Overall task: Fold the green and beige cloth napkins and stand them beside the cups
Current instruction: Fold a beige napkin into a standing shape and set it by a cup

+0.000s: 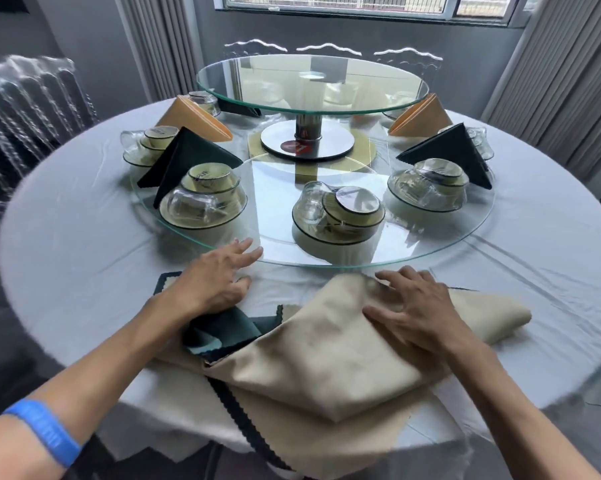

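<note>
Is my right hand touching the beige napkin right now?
Touching. The head view shows the right hand lying flat on the folded beige napkin, fingers spread and pressing on the cloth, with no gap visible.

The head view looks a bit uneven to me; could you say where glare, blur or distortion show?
Head view: window daylight glares off the glass turntable; wide-angle bending curves the table edge and curtains; the clear chair at left is smeared.

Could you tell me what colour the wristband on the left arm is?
The wristband is bright blue, seen in the head view.
</note>
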`<state>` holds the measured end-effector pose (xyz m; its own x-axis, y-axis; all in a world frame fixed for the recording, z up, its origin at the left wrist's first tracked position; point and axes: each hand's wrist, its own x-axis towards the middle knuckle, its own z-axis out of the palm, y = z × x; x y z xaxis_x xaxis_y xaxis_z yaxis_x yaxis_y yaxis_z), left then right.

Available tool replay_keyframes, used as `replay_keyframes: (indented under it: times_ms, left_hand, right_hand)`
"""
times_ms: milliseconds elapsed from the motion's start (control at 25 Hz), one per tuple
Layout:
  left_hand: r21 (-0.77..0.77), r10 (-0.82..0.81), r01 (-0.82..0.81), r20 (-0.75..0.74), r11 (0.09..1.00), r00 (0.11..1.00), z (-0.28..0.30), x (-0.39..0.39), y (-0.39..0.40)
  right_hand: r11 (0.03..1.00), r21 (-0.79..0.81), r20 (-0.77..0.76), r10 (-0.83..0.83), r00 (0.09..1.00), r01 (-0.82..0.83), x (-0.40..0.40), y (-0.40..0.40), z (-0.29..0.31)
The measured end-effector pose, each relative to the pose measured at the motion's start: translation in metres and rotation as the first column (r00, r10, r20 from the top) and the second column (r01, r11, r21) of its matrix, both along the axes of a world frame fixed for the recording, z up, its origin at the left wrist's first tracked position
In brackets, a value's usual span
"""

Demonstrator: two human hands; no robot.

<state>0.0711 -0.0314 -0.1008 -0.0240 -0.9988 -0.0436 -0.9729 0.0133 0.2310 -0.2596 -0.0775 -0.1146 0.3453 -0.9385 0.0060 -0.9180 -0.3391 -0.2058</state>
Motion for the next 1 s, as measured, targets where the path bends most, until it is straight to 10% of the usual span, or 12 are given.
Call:
replay_keyframes:
  times_ms: [200,440,640,800,1000]
  left_hand:
    - [0.045,0.002,-0.001,-0.041,0.999,0.999,0.003,0.008,0.000]
    - [-0.047,-0.082,0.071,-0.319,0.996,0.944,0.028,-0.015,0.067]
    - [0.121,-0.069,0.133,-0.428,0.984,0.901,0.011,-0.014,0.115]
    - [0.172,-0.009,0.211,-0.754,0.962,0.657,0.027,-0.003,0.121]
    - [-0.210,-0.148,-0.005,-0.706,0.978,0.693,0.098,0.006,0.055]
  right_hand:
    - [0.983,-0.108,0.207,0.169,0.964,-0.149,0.005,0.002,0.014]
    - [0.993,-0.095,0.698,0.016,0.716,0.071,-0.030,0.030,0.029]
    - [0.999,-0.032,0.754,0.008,0.656,0.024,-0.058,0.047,0.051]
    - [0.992,0.072,0.788,0.007,0.616,-0.103,-0.073,0.065,0.071]
    - [0.980,-0.194,0.776,0.128,0.617,0.040,-0.046,0.001,0.146]
